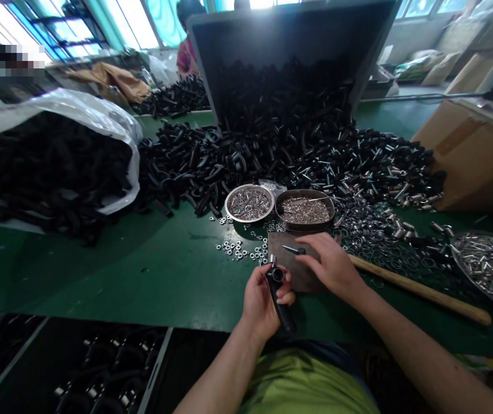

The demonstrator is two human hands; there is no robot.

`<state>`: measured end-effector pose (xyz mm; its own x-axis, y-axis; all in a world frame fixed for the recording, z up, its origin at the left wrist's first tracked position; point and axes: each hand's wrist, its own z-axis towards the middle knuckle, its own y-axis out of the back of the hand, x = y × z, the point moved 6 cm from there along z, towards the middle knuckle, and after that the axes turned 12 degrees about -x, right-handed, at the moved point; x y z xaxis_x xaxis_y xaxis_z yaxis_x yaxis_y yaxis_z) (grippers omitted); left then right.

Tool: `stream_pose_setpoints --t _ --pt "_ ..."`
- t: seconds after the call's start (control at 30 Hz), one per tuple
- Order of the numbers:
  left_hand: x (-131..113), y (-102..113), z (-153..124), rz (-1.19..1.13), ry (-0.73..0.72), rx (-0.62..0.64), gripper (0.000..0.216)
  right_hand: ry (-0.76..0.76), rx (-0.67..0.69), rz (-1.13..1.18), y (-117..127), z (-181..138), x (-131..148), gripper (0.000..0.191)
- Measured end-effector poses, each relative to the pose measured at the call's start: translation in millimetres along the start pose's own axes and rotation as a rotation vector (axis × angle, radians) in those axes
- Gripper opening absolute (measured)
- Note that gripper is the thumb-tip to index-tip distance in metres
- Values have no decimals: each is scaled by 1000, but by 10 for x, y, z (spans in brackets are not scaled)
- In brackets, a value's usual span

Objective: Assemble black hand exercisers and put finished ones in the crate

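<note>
My left hand (267,299) is closed around a black handle (284,313). At the handle's upper end are a round opening and a shiny metal piece standing upward. My right hand (328,261) hovers over a flat metal plate (302,282), thumb and fingers apart. Between their tips is a screw with a black head (293,249), its bare shank pointing left; whether the thumb touches it I cannot tell. Small metal rings (237,250) lie scattered left of the plate. A wooden stick (423,290) extends rightward from beneath my right wrist.
Behind the plate stand a round dish (228,214) and an oval tin (305,227) of small metal parts. Black handles pile up before a tipped grey bin (205,63). A white bag (132,138) is left, a cardboard box (479,155) right, a tray (155,368) front left.
</note>
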<state>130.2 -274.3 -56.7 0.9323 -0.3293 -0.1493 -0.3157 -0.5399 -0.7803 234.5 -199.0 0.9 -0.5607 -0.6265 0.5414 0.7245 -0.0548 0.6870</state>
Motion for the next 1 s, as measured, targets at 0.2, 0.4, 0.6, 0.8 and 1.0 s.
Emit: stream_pose_setpoints --t 0.2,0.4,0.6,0.8,1.0 --pt "-264 30 -17 -33 -129 -69 22 48 48 -138 -214 44 -138 18" --pt "-290 54 44 -42 -160 -100 19 47 -68 194 232 66 353 10" --pt "-156 0 46 -8 -208 -114 12 294 -83 151 198 -3 658 12" --pt "-178 -14 6 3 -369 -158 13 246 -108 45 52 -49 685 12" --pt "-254 -40 -28 115 -542 -138 17 266 -165 126 67 -72 650 9"
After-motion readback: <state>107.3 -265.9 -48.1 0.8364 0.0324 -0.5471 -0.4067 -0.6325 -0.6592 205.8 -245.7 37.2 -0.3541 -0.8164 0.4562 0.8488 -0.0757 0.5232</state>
